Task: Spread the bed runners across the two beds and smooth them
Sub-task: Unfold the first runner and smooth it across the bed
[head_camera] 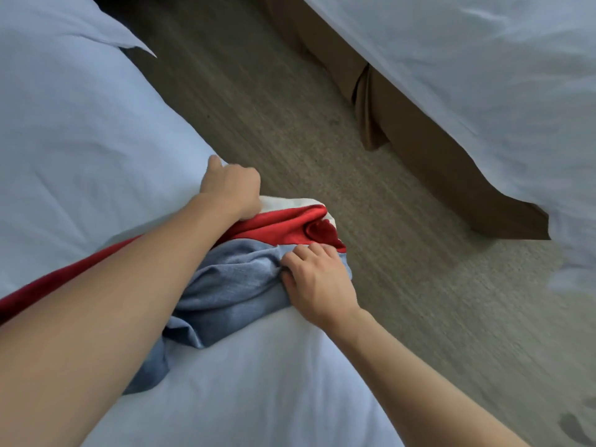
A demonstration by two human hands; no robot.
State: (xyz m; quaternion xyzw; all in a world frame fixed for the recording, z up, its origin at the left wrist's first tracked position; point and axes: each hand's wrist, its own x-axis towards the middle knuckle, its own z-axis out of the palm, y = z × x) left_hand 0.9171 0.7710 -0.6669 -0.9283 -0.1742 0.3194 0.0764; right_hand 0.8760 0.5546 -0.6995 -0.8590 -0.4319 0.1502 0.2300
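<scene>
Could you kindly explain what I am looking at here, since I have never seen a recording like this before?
There is no machine here: a person wears one wide-angle camera on the head, so this single picture looks forward and down at their own bare arms. They lean over the near bed, which has white bedding. Bunched at its edge lies a bed runner, red with a cream border and a blue-grey part. The left hand grips the runner's far edge in a fist; the right hand pinches the blue-grey folds. Beyond a strip of grey floor stands the second bed, with a brown skirt under its white cover.
</scene>
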